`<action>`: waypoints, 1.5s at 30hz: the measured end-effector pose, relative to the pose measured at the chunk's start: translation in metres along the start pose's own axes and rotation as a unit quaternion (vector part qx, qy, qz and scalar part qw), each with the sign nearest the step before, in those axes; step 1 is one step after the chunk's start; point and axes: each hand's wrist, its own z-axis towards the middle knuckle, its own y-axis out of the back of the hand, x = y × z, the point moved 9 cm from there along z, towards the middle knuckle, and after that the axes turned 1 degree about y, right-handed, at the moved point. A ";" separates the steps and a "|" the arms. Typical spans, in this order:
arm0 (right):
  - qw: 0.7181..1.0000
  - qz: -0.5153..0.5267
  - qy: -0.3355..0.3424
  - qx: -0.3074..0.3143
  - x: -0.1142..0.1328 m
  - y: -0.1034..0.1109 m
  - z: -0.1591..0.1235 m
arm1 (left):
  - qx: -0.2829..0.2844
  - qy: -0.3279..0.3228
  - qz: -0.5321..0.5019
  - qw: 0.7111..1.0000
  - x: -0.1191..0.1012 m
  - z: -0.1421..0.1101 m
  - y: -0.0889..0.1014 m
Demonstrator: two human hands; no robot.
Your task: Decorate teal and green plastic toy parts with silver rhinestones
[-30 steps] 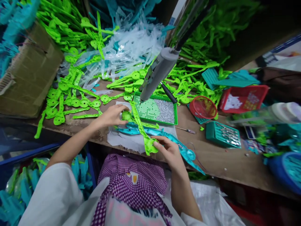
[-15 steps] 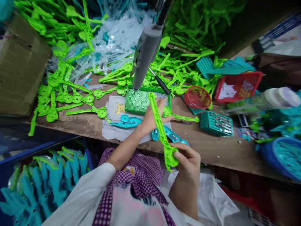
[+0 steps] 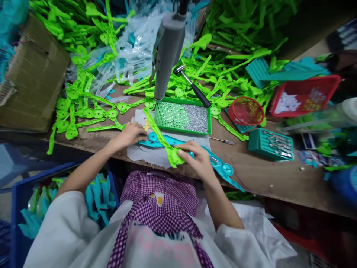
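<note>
My right hand [image 3: 195, 158] grips the wide end of a bright green plastic arm [image 3: 156, 130], which slants up to the left above the bench. Beneath it lie blue plastic arms: one [image 3: 174, 140] towards the left, another [image 3: 224, 169] reaching right, on a whitish cloth [image 3: 147, 156]. My left hand [image 3: 131, 134] has its fingers curled over the left tip of the left blue arm; its fingertips are partly hidden. A grey electric screwdriver [image 3: 170, 48] hangs above a green tray [image 3: 181, 131] of small silver screws [image 3: 196, 119].
Green arms [image 3: 92, 108] pile up along the back. A hammer [image 3: 195, 88] rests behind the tray. To the right are a red basket [image 3: 247, 111], a teal box of metal parts [image 3: 270, 144] and a red tray [image 3: 305, 95]. A cardboard box [image 3: 33, 74] stands left, above a blue crate [image 3: 16, 208].
My left hand has moved left from the screw tray to the blue arm's tip. My right hand has brought the green arm left and lower over the blue arms. The view has shifted.
</note>
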 end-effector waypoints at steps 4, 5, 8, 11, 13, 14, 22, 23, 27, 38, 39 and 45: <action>0.996 -0.074 0.047 0.009 0.009 -0.028 0.040 | 0.036 -0.021 -0.037 0.998 -0.007 0.007 -0.006; 0.996 -0.080 0.047 0.010 0.006 -0.034 0.045 | 0.038 -0.021 -0.040 0.998 -0.007 0.007 -0.007; 0.996 -0.081 0.044 0.018 -0.004 -0.048 0.052 | 0.046 -0.019 -0.061 0.997 -0.005 0.006 -0.013; 0.992 -0.112 0.059 0.008 -0.007 -0.053 0.054 | 0.077 -0.005 -0.114 0.990 0.000 0.006 -0.021; 0.987 -0.147 0.064 -0.008 -0.005 -0.050 0.054 | 0.065 -0.002 -0.127 0.990 -0.003 0.004 -0.018; 0.985 -0.161 0.064 -0.018 -0.004 -0.047 0.054 | 0.045 -0.005 -0.120 0.992 -0.006 0.000 -0.014; 0.957 -0.283 0.054 0.047 -0.001 -0.079 0.067 | -0.131 0.040 0.003 0.991 -0.046 -0.069 -0.003; 0.950 -0.304 0.047 0.062 -0.004 -0.086 0.070 | -0.151 0.051 0.011 0.987 -0.046 -0.075 -0.005; 0.931 -0.353 0.039 0.086 -0.008 -0.096 0.076 | -0.203 0.112 0.030 0.972 -0.026 -0.083 -0.011; 0.857 -0.472 0.017 0.206 0.002 -0.120 0.088 | -0.260 0.050 0.077 0.961 -0.011 -0.084 -0.021; 0.850 -0.479 0.013 0.218 0.001 -0.122 0.088 | -0.267 0.045 0.080 0.959 -0.012 -0.084 -0.022; 0.927 -0.339 0.028 0.157 0.012 -0.088 0.062 | -0.247 0.047 0.042 0.967 -0.024 -0.093 -0.013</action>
